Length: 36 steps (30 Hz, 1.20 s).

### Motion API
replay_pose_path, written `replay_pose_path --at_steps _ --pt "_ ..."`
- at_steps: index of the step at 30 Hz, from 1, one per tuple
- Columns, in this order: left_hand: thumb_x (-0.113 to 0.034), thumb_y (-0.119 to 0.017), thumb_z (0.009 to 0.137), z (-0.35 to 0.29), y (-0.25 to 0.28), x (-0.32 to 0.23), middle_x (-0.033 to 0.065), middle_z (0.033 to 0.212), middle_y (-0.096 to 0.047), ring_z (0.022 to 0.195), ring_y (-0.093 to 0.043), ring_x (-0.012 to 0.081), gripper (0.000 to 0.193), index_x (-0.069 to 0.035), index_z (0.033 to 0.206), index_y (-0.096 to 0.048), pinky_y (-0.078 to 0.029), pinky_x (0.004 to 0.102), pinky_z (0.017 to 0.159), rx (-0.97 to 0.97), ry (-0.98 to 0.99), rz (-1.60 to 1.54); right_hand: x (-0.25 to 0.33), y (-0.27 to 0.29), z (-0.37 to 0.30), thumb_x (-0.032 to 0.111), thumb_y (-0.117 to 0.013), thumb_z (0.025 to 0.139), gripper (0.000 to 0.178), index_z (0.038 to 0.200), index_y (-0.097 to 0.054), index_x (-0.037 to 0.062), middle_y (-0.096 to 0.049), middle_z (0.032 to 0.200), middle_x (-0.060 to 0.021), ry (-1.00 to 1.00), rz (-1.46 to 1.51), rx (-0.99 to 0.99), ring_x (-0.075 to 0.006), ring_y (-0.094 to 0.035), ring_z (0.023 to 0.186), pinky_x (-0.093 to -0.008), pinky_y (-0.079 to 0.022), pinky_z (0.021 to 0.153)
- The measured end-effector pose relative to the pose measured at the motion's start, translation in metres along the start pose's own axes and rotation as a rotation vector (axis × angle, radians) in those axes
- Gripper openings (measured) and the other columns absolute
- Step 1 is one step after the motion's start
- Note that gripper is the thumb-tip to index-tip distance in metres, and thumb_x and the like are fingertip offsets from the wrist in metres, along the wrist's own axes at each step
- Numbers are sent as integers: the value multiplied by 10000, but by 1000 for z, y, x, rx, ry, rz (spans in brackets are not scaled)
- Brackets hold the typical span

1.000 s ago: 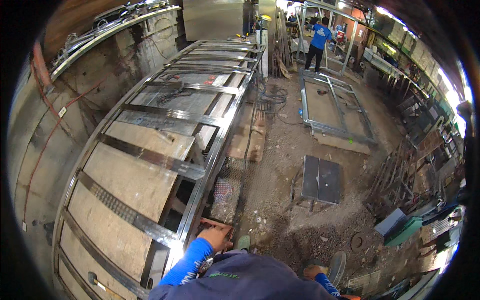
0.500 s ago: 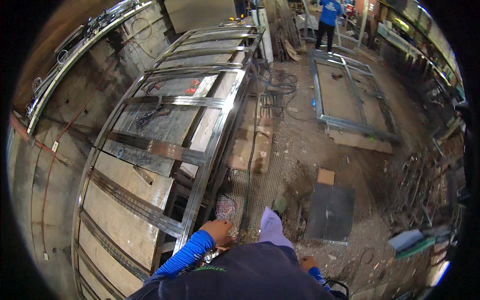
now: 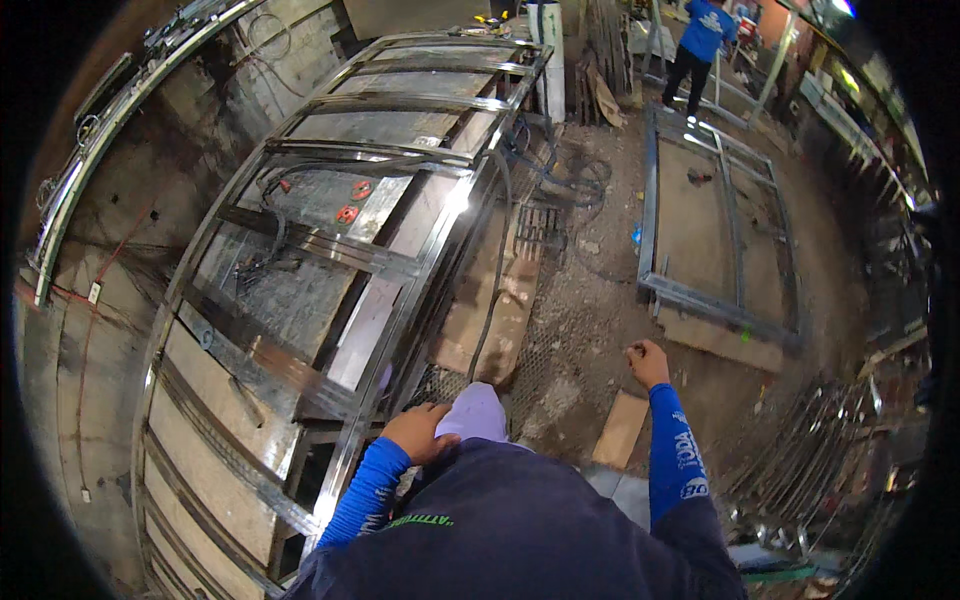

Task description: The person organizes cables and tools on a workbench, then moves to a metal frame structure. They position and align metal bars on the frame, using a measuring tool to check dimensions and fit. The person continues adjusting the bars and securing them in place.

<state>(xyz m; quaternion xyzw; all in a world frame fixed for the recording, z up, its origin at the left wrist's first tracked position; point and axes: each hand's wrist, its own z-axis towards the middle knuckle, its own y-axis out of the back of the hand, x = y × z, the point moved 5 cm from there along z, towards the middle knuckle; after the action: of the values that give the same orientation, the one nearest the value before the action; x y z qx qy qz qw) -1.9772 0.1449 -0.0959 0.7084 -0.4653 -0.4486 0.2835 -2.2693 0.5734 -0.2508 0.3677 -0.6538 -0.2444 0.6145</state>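
Head view — right hand (image 3: 648,361) has swung out, clenched and empty; left hand (image 3: 417,432) stays loosely curled beside the steel frame (image 3: 400,265), mid-stride.

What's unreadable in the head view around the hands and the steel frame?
- Left hand: palm side turned away, so whether it grips anything by the steel frame cannot be told.
- Right hand: fisted; contents, if any, hidden by the fingers.
- Near end of the frame: covered by the person's dark torso.
- Red items on the frame: too small to identify.

A smaller steel frame (image 3: 720,230) lies on dirt floor (image 3: 600,270).
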Motion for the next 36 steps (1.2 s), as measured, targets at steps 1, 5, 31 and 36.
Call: replay_pose_path --at_steps 1,5,31,36 --pt "-543 -685 962 24 7 -5 239 1351 -644 1238 -638 420 701 -82 1471 -546 -522 509 1041 32 -28 -26 1 7 25 266 -741 928 299 1100 -743 22 -756 1012 -207 -67 172 4 -362 -736 918 -455 -572 827" --pt "-536 -688 960 125 44 0 238 1309 -665 1214 -647 426 674 -93 1451 -559 -530 518 1017 80 -13 -46 -22 -10 97 242 -737 939 268 1100 -738 28 -749 989 -164 113 246 7 -285 -724 894 -424 -561 815" --pt "-450 -821 857 660 241 134 404 1684 -51 1420 -454 551 1056 -93 1670 -250 -436 504 1177 -338 674 -104 -174 -71 454 367 -664 912 296 888 -761 89 -766 962 -153 -394 35 610 -338 -720 845 -522 -578 741" --pt "-356 -808 888 649 215 102 386 1684 -132 1489 -376 530 1029 -186 1694 -191 -386 489 1223 -490 793 -385 -237 -4 730 368 -688 904 285 859 -751 93 -762 938 -147 193 -620 747 -324 -715 813 -515 -577 709"
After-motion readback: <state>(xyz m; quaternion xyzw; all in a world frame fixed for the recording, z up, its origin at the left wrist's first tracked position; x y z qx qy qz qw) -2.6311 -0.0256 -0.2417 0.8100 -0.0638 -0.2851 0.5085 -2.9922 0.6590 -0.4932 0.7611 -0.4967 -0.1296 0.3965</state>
